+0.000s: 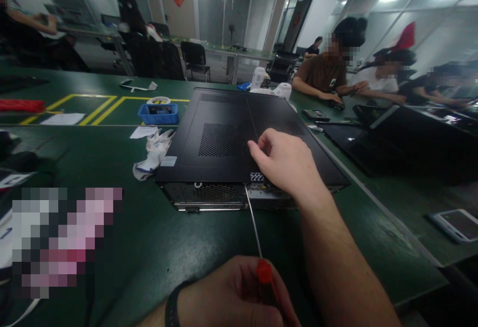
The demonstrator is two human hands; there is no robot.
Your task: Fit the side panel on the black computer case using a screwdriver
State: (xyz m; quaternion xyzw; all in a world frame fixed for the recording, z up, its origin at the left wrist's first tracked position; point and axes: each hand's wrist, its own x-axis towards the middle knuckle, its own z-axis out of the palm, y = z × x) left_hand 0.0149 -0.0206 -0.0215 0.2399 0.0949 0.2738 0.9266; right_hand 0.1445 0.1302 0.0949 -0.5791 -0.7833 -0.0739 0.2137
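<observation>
My left hand, with a dark band at the wrist, is closed around the red handle of a screwdriver. The long thin shaft points away from me, and its tip meets the near edge of a black desktop computer case lying flat. Vent holes and metal brackets show along that edge. On top of the case rests my right hand, loosely curled with the thumb apart from the fingers; most of its fingertips are hidden. I see nothing held in it.
Left of the case lie white gloves and a blue bin with tape on it. A phone lies at right, near a dark flat panel. Several people sit around; one wears a brown shirt.
</observation>
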